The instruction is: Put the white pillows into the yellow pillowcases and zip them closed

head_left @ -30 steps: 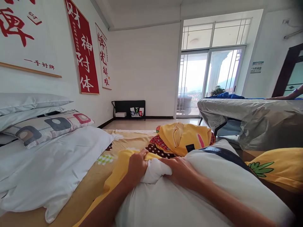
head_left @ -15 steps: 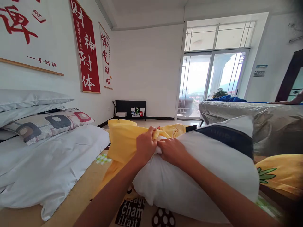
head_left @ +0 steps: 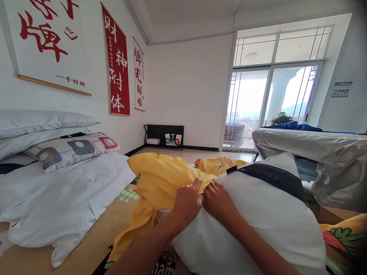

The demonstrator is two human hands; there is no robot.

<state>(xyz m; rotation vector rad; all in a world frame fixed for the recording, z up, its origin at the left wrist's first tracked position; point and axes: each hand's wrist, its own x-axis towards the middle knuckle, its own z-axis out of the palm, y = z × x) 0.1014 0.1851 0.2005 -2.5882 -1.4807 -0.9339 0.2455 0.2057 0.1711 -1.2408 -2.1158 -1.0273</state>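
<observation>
A white pillow (head_left: 252, 214) with a dark blue band lies before me on a patterned bed cover. Yellow pillowcase (head_left: 163, 172) fabric spreads to its left and reaches over the pillow's near-left end. My left hand (head_left: 187, 204) is closed, gripping the edge of the pillowcase. Right beside it, my right hand (head_left: 219, 202) has its fingers closed on the pillowcase edge where it meets the pillow. Whether those fingers also pinch the white pillow is hidden. The two hands nearly touch.
White pillows (head_left: 69, 198) and a patterned cushion (head_left: 77, 150) are piled at left. More yellow printed fabric (head_left: 346, 233) lies at right. Beyond stands a plastic-covered table (head_left: 309, 139) with blue cloth on it. A low black shelf (head_left: 163, 133) is against the far wall.
The view has shifted left. Both hands moved lower and to the right in view; the yellow fabric now covers the white pillow corner that showed between them. The right hand's fingers now meet the yellow edge.
</observation>
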